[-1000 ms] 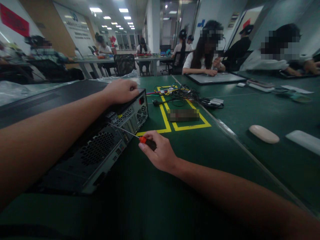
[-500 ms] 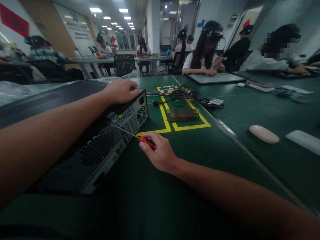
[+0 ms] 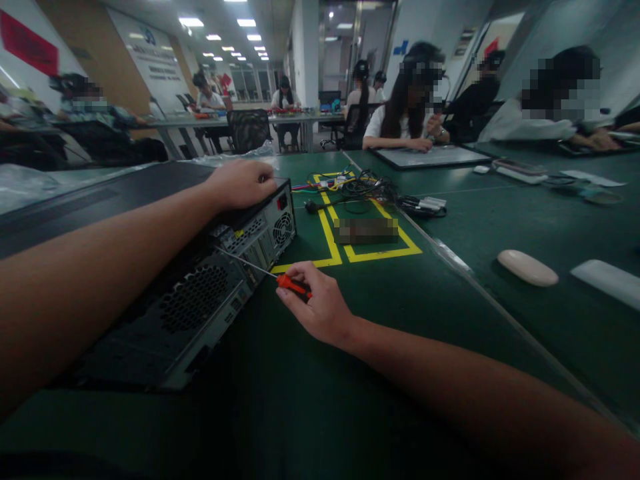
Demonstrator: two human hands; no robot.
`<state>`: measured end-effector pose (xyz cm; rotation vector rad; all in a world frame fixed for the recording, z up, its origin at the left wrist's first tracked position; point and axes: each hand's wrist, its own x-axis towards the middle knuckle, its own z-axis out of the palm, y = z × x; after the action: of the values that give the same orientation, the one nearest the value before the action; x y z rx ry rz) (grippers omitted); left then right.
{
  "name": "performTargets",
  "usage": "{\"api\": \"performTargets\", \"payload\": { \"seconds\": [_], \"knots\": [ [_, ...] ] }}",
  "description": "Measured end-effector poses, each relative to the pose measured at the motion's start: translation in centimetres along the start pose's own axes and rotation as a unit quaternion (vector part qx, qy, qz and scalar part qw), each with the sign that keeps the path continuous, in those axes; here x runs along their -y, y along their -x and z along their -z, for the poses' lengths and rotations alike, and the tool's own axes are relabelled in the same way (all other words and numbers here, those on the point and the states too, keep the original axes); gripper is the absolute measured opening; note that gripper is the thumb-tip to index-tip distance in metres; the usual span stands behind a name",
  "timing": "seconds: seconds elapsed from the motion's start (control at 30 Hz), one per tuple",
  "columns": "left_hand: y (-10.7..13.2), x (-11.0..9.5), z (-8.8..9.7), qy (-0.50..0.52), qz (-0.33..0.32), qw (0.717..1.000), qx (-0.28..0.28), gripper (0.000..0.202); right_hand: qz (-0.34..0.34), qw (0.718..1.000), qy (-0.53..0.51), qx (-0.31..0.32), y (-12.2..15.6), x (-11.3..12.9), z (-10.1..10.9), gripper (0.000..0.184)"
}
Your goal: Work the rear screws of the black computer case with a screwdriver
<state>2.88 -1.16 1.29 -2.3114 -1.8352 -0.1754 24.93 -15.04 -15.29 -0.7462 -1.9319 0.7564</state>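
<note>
A black desktop computer case (image 3: 200, 300) lies on its side on the green table (image 3: 350, 373), its rear panel with vents and a fan grille facing me. My left hand (image 3: 243, 183) rests on the case's top far corner, fingers curled over the edge. My right hand (image 3: 317, 307) pinches a screwdriver with an orange handle (image 3: 293, 285). The thin metal shaft runs up and left, and its tip meets the rear panel near the slots.
Yellow tape marks a rectangle (image 3: 373, 252) beyond my right hand, with a tangle of cables (image 3: 360, 187) behind it. A pale mouse (image 3: 527, 268) and a white keyboard edge (image 3: 607, 281) lie to the right. Several people sit at tables further back.
My right fingers have shifted slightly round the screwdriver handle, as in a turn. The left hand and the case have stayed put.
</note>
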Motion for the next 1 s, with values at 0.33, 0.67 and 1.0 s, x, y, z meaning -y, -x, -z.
{"api": "performTargets", "payload": {
  "seconds": [0.33, 0.67, 1.0],
  "knots": [
    [-0.11, 0.11, -0.12, -0.001, -0.012, 1.000, -0.006, 0.041, 0.000, 1.000, -0.008, 0.000, -0.10, -0.05, 0.01, 0.018],
    [0.05, -0.20, 0.07, 0.001, -0.006, 1.000, -0.001, 0.042, 0.006, 1.000, 0.003, -0.004, -0.02, -0.19, -0.05, 0.018],
    [-0.06, -0.04, -0.22, -0.002, -0.007, 1.000, -0.009, 0.040, 0.013, 1.000, 0.011, -0.004, -0.06, -0.18, -0.05, 0.021]
  ]
}}
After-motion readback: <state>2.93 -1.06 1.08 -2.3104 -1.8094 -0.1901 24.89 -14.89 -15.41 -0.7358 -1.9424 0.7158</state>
